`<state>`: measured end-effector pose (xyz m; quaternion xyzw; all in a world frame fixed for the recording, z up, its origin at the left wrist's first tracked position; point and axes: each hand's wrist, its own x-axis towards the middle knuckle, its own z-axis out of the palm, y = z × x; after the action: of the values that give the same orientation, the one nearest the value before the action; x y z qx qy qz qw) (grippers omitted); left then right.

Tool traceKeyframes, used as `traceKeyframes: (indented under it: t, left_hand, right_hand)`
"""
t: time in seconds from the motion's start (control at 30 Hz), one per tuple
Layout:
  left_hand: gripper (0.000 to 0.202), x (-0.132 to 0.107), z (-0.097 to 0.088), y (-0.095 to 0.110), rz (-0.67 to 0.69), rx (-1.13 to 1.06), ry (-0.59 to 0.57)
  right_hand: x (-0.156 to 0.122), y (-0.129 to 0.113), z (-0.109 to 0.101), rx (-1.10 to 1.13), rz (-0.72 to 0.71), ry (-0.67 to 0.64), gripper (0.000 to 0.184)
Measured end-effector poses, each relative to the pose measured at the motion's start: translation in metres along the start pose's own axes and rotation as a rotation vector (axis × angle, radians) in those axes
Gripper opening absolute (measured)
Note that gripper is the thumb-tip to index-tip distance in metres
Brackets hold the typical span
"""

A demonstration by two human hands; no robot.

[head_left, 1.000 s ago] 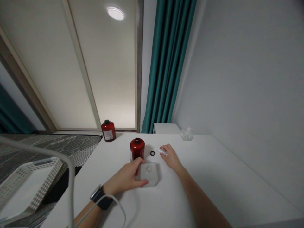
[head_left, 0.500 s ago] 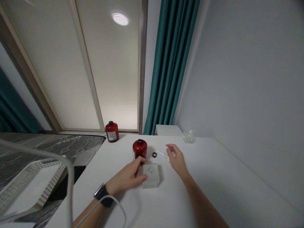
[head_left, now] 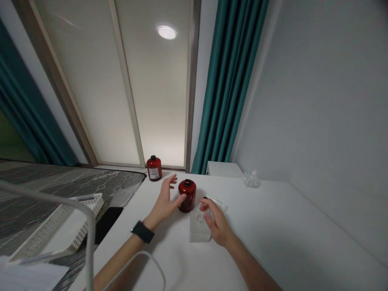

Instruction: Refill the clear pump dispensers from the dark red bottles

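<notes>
My left hand [head_left: 164, 201] stands open on the white table [head_left: 273, 238], its fingers spread and its fingertips at the side of a dark red bottle with a black cap [head_left: 187, 196]. My right hand [head_left: 217, 225] hovers with curled fingers over a translucent square block [head_left: 198, 228], partly covering its right side. Just beyond those fingers lies a thin glass dropper [head_left: 220, 203]. A small black ring [head_left: 205, 197] is mostly hidden behind my right fingers.
A second red bottle with a white label [head_left: 154, 168] stands at the table's back edge. Further right are a white box [head_left: 224, 169] and a clear crumpled object [head_left: 251, 179]. A white perforated tray [head_left: 72, 222] lies beyond the left table edge, and a white cable [head_left: 136, 270] crosses the foreground.
My left hand has left the block and moved to the left of the red bottle. My right hand has moved from the dropper onto the block. The view has shifted.
</notes>
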<state>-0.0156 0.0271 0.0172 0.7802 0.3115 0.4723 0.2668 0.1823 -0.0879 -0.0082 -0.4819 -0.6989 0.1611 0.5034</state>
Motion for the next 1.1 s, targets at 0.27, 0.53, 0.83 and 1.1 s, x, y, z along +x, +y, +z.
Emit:
traceKeyframes:
  t: [0.27, 0.53, 0.83, 1.1]
  left_hand:
    - [0.083, 0.013, 0.019, -0.014, -0.14, -0.182, -0.136]
    - [0.085, -0.003, 0.035, -0.022, -0.225, -0.336, -0.109]
    - [0.069, -0.012, 0.024, -0.02, -0.246, -0.363, -0.202]
    - [0.075, -0.024, 0.022, -0.007, -0.143, -0.455, -0.274]
  right_hand:
    - [-0.01, 0.005, 0.0, -0.102, 0.078, -0.187, 0.075]
    - [-0.014, 0.005, 0.0, -0.194, 0.346, -0.217, 0.099]
    - [-0.011, 0.01, -0.001, -0.022, 0.413, 0.004, 0.065]
    - [-0.003, 0.009, -0.006, 0.336, 0.412, 0.198, 0.093]
